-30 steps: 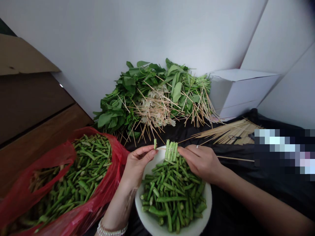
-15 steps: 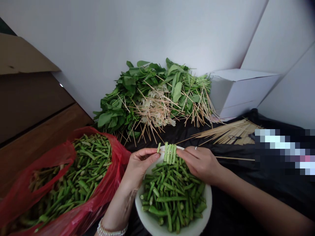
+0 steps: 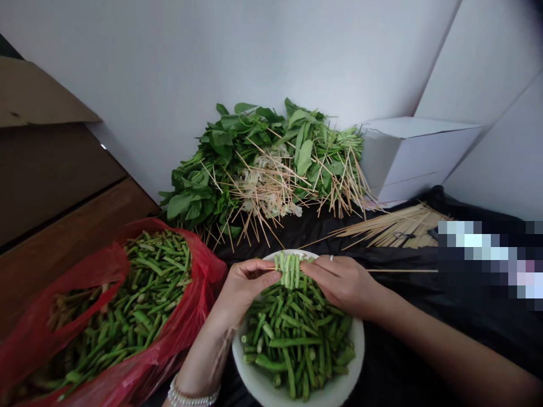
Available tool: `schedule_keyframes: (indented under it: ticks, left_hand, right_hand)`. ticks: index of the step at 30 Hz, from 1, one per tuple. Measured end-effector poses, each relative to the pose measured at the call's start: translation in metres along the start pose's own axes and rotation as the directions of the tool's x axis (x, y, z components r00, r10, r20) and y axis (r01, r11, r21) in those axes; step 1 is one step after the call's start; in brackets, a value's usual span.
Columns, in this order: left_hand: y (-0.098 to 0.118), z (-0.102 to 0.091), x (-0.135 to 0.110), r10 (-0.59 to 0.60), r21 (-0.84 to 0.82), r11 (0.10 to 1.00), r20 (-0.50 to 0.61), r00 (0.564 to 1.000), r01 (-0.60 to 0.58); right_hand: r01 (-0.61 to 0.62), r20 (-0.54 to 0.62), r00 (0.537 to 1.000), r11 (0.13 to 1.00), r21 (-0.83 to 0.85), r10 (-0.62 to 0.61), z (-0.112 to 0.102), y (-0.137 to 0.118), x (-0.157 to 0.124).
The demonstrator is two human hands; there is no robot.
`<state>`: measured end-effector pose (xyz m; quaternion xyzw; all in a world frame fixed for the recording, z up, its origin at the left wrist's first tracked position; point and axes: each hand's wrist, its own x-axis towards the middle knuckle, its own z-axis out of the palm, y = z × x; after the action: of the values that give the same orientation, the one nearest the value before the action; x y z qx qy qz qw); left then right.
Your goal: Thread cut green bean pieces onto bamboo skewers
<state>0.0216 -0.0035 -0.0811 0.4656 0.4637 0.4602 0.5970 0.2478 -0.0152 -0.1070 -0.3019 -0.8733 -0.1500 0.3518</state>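
Observation:
Over a white bowl heaped with cut green bean pieces, both my hands meet. My right hand pinches a thin wooden skewer that runs off to the right; several short bean pieces are threaded side by side on its left end. My left hand is closed in a pinch against the leftmost piece on the skewer. A beaded bracelet is on my left wrist and a ring on my right hand.
A red plastic bag full of long beans lies at the left. Skewered leafy greens are piled against the white wall. Loose skewers lie on the black cloth, near a white box. Wooden boards stand at far left.
My left hand has brought the single bean piece right, up against the others on the skewer. Both hands and the skewer have dropped slightly toward the bowl.

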Motion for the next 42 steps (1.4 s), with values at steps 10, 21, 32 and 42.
schedule_keyframes:
  ticks: [10,21,32,42]
  left_hand:
    - [-0.0021,-0.0041,0.003,0.388,0.765,0.402,0.356,0.85,-0.504]
    - [-0.0026,0.0004,-0.0004,0.187,0.889,-0.074,0.457,0.869,-0.452]
    - [-0.0047,-0.0092,0.0066,0.34,0.475,0.826,0.013,0.94,-0.305]
    - [0.0036,-0.0042,0.0037,0.047,-0.158,0.986,-0.017,0.999,-0.049]
  right_hand:
    - [-0.091,-0.107,0.991,0.994,-0.068,0.083,-0.0076,0.0054,0.0057]
    - [-0.087,-0.094,0.992,0.995,-0.056,0.081,-0.0035,0.004,0.0052]
    - [-0.138,-0.171,0.976,0.99,-0.004,0.136,-0.007,0.0049,0.0054]
    - [-0.08,-0.127,0.989,0.995,-0.053,0.072,-0.0032,0.0024,0.005]
